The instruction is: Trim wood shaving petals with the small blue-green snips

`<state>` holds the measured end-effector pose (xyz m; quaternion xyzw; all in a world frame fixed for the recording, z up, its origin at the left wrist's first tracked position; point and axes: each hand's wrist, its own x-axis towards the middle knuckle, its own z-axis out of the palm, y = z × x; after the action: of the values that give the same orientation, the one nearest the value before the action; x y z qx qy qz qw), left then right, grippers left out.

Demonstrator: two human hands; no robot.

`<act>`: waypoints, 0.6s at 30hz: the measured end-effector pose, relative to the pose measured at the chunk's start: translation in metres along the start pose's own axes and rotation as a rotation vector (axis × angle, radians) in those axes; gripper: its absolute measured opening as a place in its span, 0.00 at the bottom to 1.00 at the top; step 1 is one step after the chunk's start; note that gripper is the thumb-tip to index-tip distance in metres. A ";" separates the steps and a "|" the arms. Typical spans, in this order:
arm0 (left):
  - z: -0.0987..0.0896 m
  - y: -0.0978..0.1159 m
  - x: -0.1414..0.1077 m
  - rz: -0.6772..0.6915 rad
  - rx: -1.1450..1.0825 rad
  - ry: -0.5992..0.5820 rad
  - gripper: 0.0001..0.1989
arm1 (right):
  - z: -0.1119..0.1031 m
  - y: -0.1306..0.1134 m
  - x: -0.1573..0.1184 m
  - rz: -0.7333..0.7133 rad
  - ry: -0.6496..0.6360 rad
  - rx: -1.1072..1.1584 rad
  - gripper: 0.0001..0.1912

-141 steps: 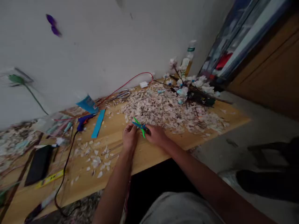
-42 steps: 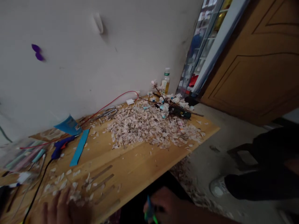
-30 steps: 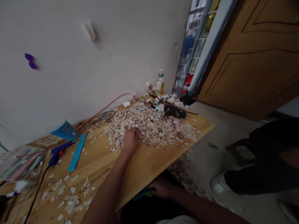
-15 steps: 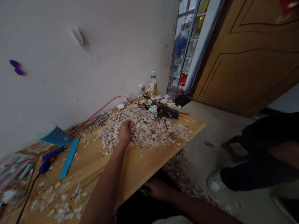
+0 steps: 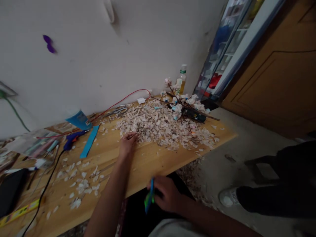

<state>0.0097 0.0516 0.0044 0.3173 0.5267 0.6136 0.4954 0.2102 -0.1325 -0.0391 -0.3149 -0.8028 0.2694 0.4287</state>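
Note:
My left hand [image 5: 128,142] is at the near left edge of a wide heap of pale, dry flakes like petals or shells [image 5: 158,123] on the wooden table. Its fingers are drawn together; whatever is between them is too small to make out. Below the table's front edge, over my lap, my right hand [image 5: 166,192] is closed around a narrow blue and green tool [image 5: 149,196], blurred by motion, so its kind does not show. Behind the heap lie brown twigs with white blossoms [image 5: 177,108] and a dark cylindrical object [image 5: 194,115].
A blue glue gun [image 5: 72,140], a blue strip [image 5: 89,141], a blue cup [image 5: 80,119] and scissors [image 5: 120,110] lie to the left. A bottle [image 5: 181,79] stands by the wall. At right, another person's leg and shoe [image 5: 228,197] are near the table.
My view has swung left. My left hand has drawn back from the middle of the heap to its near edge. My right hand has lifted, bringing the blue and green tool into fuller view.

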 end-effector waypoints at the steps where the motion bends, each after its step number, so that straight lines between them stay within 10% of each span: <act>1: -0.001 -0.003 -0.001 -0.011 -0.070 0.002 0.21 | -0.003 0.000 0.022 0.111 0.101 -0.064 0.13; 8: -0.008 -0.004 -0.009 -0.039 -0.310 -0.115 0.19 | -0.005 0.055 0.155 0.309 0.181 -0.210 0.12; 18: -0.010 0.003 -0.022 -0.220 -0.014 -0.332 0.23 | -0.002 0.081 0.154 0.517 0.423 0.429 0.17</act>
<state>0.0070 0.0281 0.0074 0.3509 0.4651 0.4987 0.6418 0.1667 0.0345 -0.0149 -0.4584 -0.5165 0.4594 0.5586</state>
